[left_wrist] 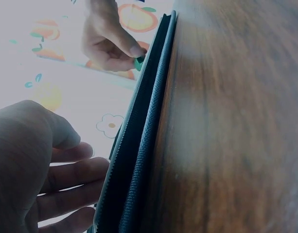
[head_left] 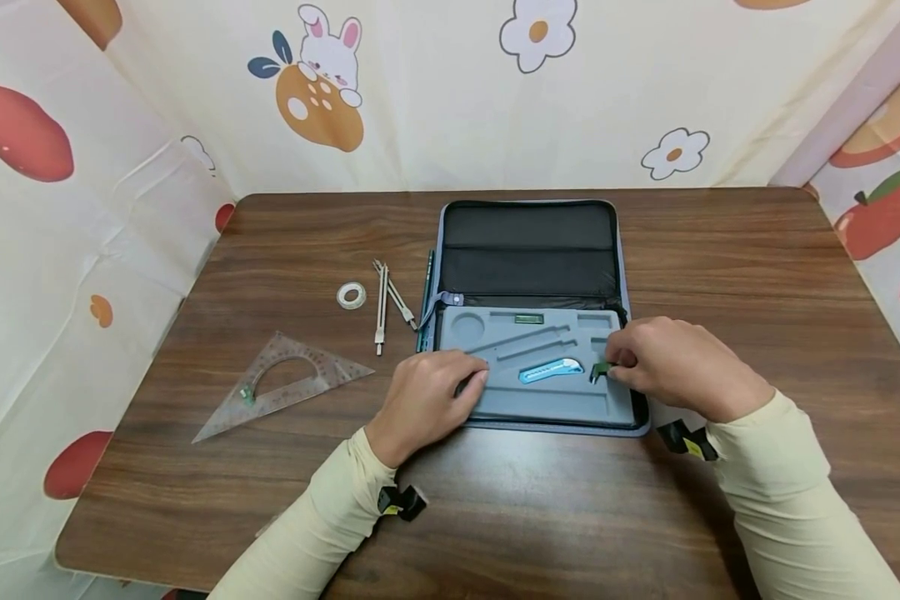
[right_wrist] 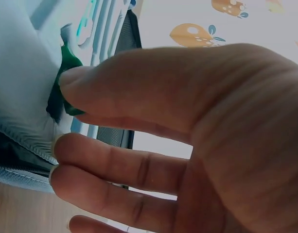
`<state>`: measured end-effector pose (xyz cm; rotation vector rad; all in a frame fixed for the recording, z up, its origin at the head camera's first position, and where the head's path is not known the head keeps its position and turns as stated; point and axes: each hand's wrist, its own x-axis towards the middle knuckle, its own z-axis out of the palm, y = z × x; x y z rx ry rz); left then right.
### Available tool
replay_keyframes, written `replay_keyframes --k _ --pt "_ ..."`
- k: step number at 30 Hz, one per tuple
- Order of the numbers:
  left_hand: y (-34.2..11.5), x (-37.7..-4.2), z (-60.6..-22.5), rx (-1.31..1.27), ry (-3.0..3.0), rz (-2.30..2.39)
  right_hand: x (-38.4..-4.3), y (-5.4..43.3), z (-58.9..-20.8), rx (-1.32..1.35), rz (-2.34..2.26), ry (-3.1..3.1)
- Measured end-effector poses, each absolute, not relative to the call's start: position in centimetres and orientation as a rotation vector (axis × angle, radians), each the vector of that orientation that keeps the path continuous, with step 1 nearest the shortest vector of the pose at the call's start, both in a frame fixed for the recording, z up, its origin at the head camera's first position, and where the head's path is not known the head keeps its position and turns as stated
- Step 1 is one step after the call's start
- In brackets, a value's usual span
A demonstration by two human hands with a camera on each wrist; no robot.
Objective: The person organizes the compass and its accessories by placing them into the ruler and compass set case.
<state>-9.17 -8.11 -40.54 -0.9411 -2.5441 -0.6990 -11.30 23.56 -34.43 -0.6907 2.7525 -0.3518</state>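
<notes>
Surroundings: the tabletop (head_left: 495, 517) carries an open zip case (head_left: 528, 229), lid folded back, with a moulded grey tray (head_left: 510, 404) in its near half. Blue cutter (head_left: 551, 371) lies in the tray near the middle; a small green-labelled piece (head_left: 528, 318) sits in a slot toward the hinge. Left of the case: silver compass-like tool (head_left: 382, 308), white tape ring (head_left: 341, 296) and, nearer the person, a clear set square (head_left: 335, 372) with a green bit on it. Printed cloth (head_left: 435, 100) stands behind.

Obscured: the left hand (head_left: 429, 398) covers the tray's near left corner; the right hand (head_left: 675, 367) overlaps its right edge. A dark strip (head_left: 427, 287) along the case's left side is partly concealed; type uncertain. Left wrist view shows the case edge-on, so the tray contents cannot be read there.

Fingers: right thumb and index pinch a small green and black piece (head_left: 598, 372) at the tray's right side; remaining fingers loosely extended. Whether the piece touches the tray cannot be told. Left fingers relaxed, slightly bent, thumb apart, resting at the case edge, holding nothing.
</notes>
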Motion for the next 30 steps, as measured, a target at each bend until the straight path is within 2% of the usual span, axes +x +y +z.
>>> replay_keyframes --k 16,30 --pt "-7.89 -9.15 -40.6 -0.96 -2.546 -0.698 -10.75 22.79 -34.74 -0.606 -0.34 2.747" --pt "-8.14 -9.09 -40.76 -0.939 -2.532 -0.697 -10.87 22.77 -35.15 -0.705 -0.342 2.811"
